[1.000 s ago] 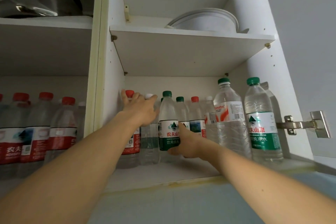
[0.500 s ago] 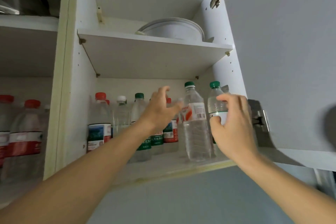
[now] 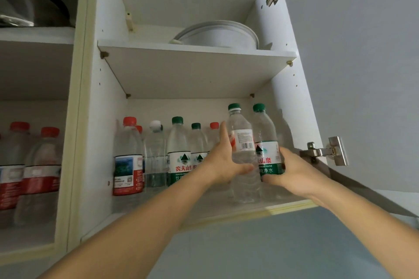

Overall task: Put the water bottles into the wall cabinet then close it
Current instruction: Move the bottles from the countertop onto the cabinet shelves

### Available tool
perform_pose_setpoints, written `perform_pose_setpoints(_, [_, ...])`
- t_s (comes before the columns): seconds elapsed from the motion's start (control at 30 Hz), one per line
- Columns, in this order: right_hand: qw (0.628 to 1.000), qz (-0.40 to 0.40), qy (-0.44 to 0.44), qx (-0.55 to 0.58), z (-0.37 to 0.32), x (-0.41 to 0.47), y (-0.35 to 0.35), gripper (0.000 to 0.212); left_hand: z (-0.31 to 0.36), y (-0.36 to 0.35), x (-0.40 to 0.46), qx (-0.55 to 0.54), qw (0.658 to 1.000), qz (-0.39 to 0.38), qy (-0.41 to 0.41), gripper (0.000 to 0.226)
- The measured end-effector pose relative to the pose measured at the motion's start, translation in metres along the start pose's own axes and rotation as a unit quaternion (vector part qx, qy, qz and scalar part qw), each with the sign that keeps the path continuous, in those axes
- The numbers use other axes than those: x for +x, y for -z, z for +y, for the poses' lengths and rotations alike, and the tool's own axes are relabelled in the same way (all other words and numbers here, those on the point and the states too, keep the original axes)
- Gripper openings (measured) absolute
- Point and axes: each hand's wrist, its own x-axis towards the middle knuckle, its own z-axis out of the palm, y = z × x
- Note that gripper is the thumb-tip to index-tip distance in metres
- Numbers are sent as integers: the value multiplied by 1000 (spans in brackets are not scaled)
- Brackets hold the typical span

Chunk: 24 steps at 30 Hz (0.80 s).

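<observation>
Several water bottles stand on the lower shelf (image 3: 204,210) of the open wall cabinet. My left hand (image 3: 223,161) grips a clear bottle with a white and orange label (image 3: 241,142) at the front right. Right beside it, my right hand (image 3: 288,170) grips a bottle with a green label (image 3: 268,161). Both bottles have green caps and stand upright on the shelf. Further left stand a red-label bottle (image 3: 128,165), a white-capped bottle (image 3: 155,154) and a green-label bottle (image 3: 179,154).
The grey cabinet door (image 3: 362,75) hangs open at the right on metal hinges (image 3: 326,150). A white bowl (image 3: 217,35) sits on the upper shelf. The left compartment holds red-capped bottles (image 3: 43,165) and a metal pot (image 3: 27,7) above.
My left hand has moved right from the middle bottles and taken hold of the clear orange-label bottle. My right hand has dropped lower on the green-label bottle and closed round it.
</observation>
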Motion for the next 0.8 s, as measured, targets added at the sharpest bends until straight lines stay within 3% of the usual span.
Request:
perform_pose_setpoints(0.17, [997, -63, 12, 39, 5, 27, -12, 40, -22, 13, 7, 56, 998, 6, 35, 132])
perform_pose_setpoints(0.37, [995, -101, -14, 7, -1, 50, -32, 68, -36, 18, 20, 113, 990, 17, 79, 129])
perform_pose_setpoints(0.6, [991, -134, -20, -20, -4, 64, -41, 49, -33, 22, 22, 189, 979, 26, 68, 133])
perform_pose_setpoints(0.7, [990, -141, -20, -8, -1, 65, -38, 39, -22, 33, 26, 346, 935, 82, -18, 134])
perform_pose_setpoints(0.8, [988, -147, -36, 17, -2, 67, -37, 49, -13, 49, 47, 484, 873, 64, 14, 140])
